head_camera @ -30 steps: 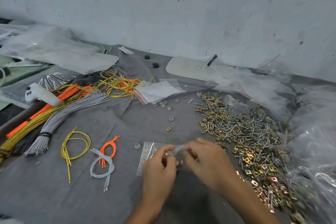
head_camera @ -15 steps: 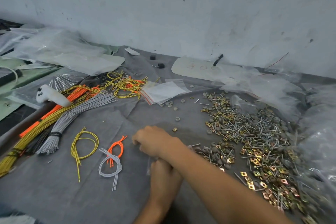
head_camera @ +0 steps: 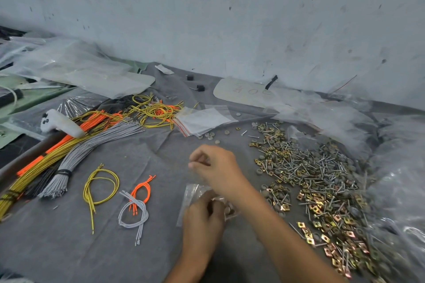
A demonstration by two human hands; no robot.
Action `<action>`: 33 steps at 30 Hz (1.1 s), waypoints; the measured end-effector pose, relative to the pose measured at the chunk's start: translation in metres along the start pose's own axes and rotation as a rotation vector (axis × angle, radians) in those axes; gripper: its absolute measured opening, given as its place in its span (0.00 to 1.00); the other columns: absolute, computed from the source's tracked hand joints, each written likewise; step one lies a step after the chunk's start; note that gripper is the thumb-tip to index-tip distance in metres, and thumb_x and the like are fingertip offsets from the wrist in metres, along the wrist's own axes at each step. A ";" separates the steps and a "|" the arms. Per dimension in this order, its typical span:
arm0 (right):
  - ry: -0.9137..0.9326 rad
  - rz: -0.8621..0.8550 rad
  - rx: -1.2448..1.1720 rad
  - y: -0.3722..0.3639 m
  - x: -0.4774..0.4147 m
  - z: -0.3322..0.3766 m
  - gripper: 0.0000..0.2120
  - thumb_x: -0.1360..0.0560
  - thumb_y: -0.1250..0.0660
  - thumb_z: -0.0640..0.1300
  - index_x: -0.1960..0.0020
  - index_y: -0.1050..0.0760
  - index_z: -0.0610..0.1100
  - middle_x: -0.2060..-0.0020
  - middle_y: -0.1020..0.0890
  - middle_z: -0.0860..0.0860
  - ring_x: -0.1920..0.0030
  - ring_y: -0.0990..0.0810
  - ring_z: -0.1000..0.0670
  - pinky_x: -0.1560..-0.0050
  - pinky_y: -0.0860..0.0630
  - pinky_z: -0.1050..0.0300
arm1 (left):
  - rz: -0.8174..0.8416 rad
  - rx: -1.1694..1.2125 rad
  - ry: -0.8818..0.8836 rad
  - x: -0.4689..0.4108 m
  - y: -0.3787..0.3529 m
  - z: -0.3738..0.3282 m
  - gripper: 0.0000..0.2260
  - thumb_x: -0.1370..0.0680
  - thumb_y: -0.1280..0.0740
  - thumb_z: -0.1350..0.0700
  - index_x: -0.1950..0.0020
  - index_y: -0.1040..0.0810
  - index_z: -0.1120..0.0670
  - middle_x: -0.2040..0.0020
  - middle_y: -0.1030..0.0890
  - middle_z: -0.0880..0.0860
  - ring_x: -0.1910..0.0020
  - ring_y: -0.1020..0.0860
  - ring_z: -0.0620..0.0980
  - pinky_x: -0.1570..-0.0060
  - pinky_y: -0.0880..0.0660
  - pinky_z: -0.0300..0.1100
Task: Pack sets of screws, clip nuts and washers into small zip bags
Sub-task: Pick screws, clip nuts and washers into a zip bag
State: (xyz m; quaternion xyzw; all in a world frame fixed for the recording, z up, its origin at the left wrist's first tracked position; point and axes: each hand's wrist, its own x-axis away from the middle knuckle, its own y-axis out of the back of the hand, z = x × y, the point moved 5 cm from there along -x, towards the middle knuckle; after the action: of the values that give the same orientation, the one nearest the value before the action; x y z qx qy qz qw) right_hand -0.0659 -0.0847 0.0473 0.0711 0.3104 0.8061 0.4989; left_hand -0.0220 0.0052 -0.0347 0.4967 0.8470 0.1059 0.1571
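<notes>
My left hand (head_camera: 202,218) grips a small clear zip bag (head_camera: 192,192) low on the grey cloth; a few small parts show through the bag beside its fingers. My right hand (head_camera: 216,165) hovers just above and behind it, wrist crossing over the left hand. Its thumb and forefinger are curled into a pinch on something tiny, seemingly a washer. A big heap of screws, brass clip nuts and grey washers (head_camera: 310,179) spreads to the right. Loose washers (head_camera: 208,136) lie behind my hands.
A stack of empty red-striped zip bags (head_camera: 202,120) lies behind my hands. Grey, yellow and orange wire bundles (head_camera: 92,142) and small wire loops (head_camera: 135,204) lie on the left, beside a white controller (head_camera: 62,123). Crumpled plastic sheets (head_camera: 395,179) line the right and back edges.
My right hand reached left past the bag, then drew back up with fingers pinched. The washer that lay left of the bag is gone from the cloth. My left hand kept the bag.
</notes>
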 end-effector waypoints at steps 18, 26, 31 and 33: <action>-0.025 -0.076 0.332 0.032 0.089 -0.054 0.09 0.26 0.27 0.49 0.57 0.28 0.56 0.64 0.20 0.62 0.62 0.22 0.59 0.60 0.24 0.56 | -0.033 0.042 0.074 0.000 -0.001 0.007 0.13 0.29 0.38 0.54 0.52 0.17 0.41 0.64 0.17 0.40 0.65 0.20 0.40 0.63 0.26 0.34; -0.043 -0.115 0.222 0.060 0.054 -0.051 0.10 0.23 0.29 0.45 0.56 0.25 0.60 0.63 0.19 0.62 0.58 0.21 0.62 0.59 0.27 0.71 | -0.036 0.081 0.095 -0.001 -0.001 0.008 0.13 0.30 0.39 0.53 0.53 0.17 0.42 0.65 0.17 0.42 0.66 0.20 0.41 0.61 0.23 0.40; -0.123 0.041 0.354 0.052 -0.001 -0.070 0.05 0.20 0.33 0.47 0.47 0.21 0.54 0.54 0.19 0.61 0.53 0.21 0.59 0.49 0.23 0.61 | -0.007 0.120 0.111 -0.001 -0.003 0.010 0.14 0.30 0.39 0.53 0.51 0.17 0.45 0.66 0.17 0.48 0.65 0.19 0.47 0.60 0.21 0.46; -0.127 0.111 0.464 0.042 -0.021 -0.079 0.08 0.20 0.35 0.47 0.43 0.21 0.53 0.48 0.19 0.57 0.47 0.21 0.53 0.42 0.23 0.52 | -0.001 0.119 0.113 -0.002 -0.004 0.012 0.14 0.30 0.39 0.53 0.51 0.16 0.45 0.66 0.17 0.48 0.66 0.19 0.48 0.61 0.21 0.48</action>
State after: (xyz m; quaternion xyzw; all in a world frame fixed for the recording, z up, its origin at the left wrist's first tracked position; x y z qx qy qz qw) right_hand -0.1214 -0.1493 0.0128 0.2511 0.4508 0.7333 0.4428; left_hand -0.0200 0.0020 -0.0469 0.4978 0.8597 0.0833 0.0793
